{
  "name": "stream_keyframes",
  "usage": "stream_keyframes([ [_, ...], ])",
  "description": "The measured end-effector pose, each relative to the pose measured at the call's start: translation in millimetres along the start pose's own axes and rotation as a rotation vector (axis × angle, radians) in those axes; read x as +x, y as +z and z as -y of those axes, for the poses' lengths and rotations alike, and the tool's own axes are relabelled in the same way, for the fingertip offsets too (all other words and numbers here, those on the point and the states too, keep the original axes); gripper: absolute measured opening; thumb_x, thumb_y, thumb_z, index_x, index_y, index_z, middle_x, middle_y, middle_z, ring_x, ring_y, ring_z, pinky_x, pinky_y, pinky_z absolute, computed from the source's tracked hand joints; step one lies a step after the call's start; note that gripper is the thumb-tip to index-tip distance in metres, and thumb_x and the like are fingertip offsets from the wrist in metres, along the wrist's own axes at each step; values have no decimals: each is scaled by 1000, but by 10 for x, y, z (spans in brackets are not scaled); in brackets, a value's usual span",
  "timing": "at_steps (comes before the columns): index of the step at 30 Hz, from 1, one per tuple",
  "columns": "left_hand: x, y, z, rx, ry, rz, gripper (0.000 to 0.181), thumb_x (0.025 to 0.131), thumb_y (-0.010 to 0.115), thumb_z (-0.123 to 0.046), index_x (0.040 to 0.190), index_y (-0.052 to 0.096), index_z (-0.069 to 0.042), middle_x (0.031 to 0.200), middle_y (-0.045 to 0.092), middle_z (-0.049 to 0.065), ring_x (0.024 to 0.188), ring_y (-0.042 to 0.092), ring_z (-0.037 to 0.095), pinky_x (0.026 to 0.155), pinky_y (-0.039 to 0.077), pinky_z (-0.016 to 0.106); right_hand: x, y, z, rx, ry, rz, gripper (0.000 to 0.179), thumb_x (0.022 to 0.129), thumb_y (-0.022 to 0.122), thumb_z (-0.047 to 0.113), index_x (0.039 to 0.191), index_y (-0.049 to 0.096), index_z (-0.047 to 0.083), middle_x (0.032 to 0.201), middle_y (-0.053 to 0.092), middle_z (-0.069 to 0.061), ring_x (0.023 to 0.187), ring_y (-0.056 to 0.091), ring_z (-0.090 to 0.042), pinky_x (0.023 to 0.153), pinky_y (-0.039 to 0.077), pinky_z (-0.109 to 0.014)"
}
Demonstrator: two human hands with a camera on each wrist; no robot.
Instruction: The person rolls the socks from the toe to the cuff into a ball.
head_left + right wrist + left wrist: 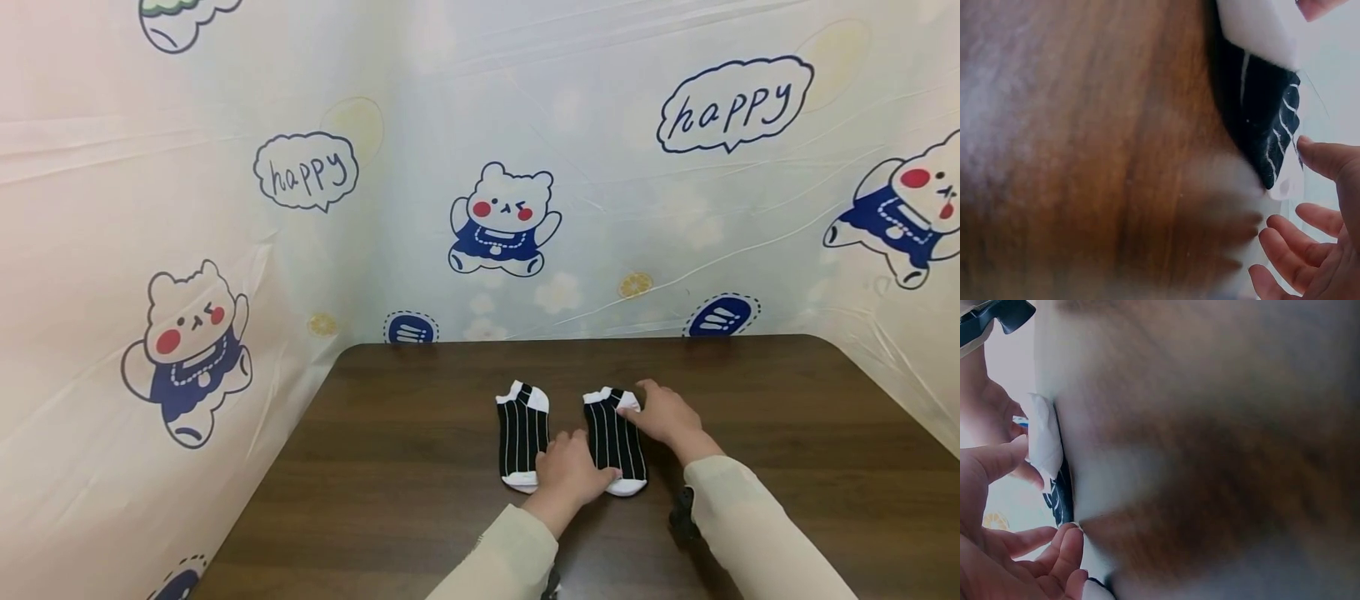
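Observation:
Two black ankle socks with thin white stripes and white toes, heels and cuffs lie flat, side by side. My left hand [568, 468] is between them, its thumb over the toe of the right sock [617, 437] and its fingers beside the left sock [522, 433]. In the left wrist view that thumb lies against the white toe [1045, 437], fingers loosely bent near the tabletop. My right hand [667, 414] is at the right sock's upper end, thumb at the white heel. The right wrist view shows its fingers [1282, 247] spread, with nothing gripped.
The socks rest on a dark brown wooden table [390, 450] with rounded far corners. A pale curtain [600, 208] printed with bears and the word "happy" surrounds its back and sides. Dark wrist devices show under the sleeves [757, 521].

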State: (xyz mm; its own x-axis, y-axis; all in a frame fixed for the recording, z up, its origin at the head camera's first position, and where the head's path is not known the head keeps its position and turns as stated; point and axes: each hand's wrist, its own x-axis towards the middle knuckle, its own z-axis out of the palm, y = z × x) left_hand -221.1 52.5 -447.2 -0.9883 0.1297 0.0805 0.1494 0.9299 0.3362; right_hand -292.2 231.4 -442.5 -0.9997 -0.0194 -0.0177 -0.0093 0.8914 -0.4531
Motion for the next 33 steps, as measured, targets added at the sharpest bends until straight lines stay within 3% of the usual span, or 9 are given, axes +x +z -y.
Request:
stream_keyframes([
  [11, -8, 12, -8, 50, 12, 2, 63, 70, 75, -58, 104, 67, -6, 94, 58, 9, 93, 58, 24, 76, 43, 42, 17, 51, -29, -18, 7, -3, 64, 87, 66, 37, 131, 48, -6, 124, 49, -34, 111, 48, -50, 83, 42, -62],
  [19, -25, 21, 10, 64, 11, -2, 52, 67, 79, -52, 89, 68, -5, 86, 54, 7, 87, 56, 25, 73, 42, 39, 7, 80, -42, -24, -13, -13, 45, 88, 67, 29, 117, 59, -5, 107, 54, -27, 99, 52, -45, 77, 44, -58],
  [25, -29, 15, 4, 102, 11, 26, 46, 70, 77, -52, 84, 71, -9, 81, 58, 5, 83, 59, 22, 72, 42, 38, 15, 89, -41, 5, -6, -18, 33, 86, 69, 27, 103, 60, 0, 91, 53, -17, 84, 53, -34, 69, 44, -50],
  [33, -28, -13, -8, 105, 18, 47, 41, 72, 76, -50, 79, 70, -10, 80, 62, 3, 80, 60, 19, 74, 42, 38, 12, 74, -48, 8, -17, -26, 30, 86, 69, 26, 98, 59, 1, 89, 53, -17, 82, 53, -33, 67, 44, -50],
])
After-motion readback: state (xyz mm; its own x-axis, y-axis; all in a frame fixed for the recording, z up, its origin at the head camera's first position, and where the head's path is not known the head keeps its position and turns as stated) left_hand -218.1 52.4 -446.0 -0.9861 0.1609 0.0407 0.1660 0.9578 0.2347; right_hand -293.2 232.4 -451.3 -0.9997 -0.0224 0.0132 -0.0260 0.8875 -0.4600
